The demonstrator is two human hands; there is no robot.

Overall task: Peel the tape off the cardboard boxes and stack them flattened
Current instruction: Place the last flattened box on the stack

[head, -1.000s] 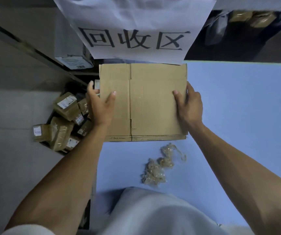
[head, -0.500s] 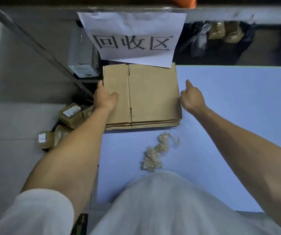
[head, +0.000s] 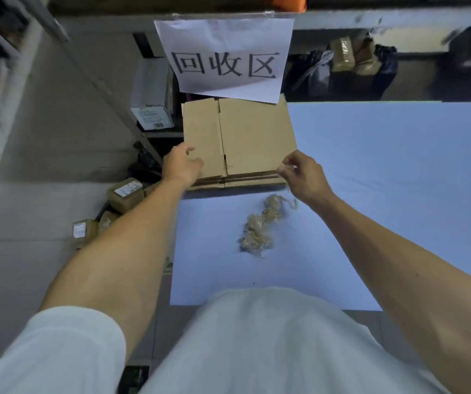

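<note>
You have a stack of flattened brown cardboard boxes point(head: 245, 143) lying flat at the far left corner of the blue table surface, edges roughly aligned, far edge under a hanging paper sign. Crumpled clear peeled tape point(head: 262, 226) lies just in front.

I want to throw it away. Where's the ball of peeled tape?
In the head view, the tape lies on the blue table, just below the cardboard stack, nearer the right hand.

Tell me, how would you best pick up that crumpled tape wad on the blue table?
Pinch the tape wad at its bulkier near end, coming straight down from above. It lies loose on the table, apart from the cardboard, and its far end thins into loose strands.
</note>
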